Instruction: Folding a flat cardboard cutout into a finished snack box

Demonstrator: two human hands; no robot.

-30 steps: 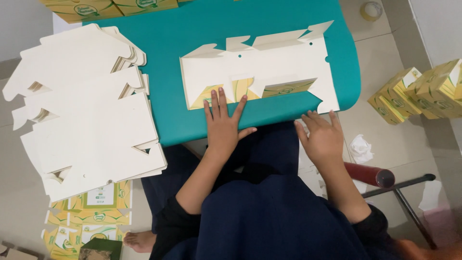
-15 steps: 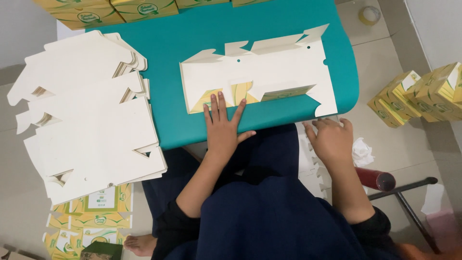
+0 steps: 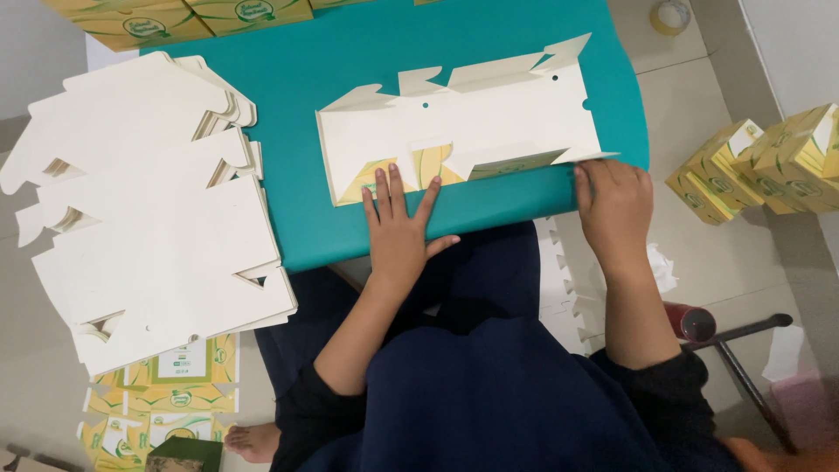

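Since a moment ago, right hand has slid up to pinch the flat carton blank at its lower-right corner; left hand, spread flat, presses its lower-left edge. Blank lies lengthwise across the teal table, mid-frame.

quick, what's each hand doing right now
Left hand: open, fingers spread, pressing flat on the flat carton blank.
Right hand: fingers curled at the blank's right corner, touching it; a grip cannot be told.

Bare teal tabletop is lying open between left hand and right hand. Flat white die-cut carton blank is spreading just beyond both sets of fingertips. Tall stack of white carton blanks is crowding outward of the left hand; folded yellow-green cartons are standing well outward of the right.
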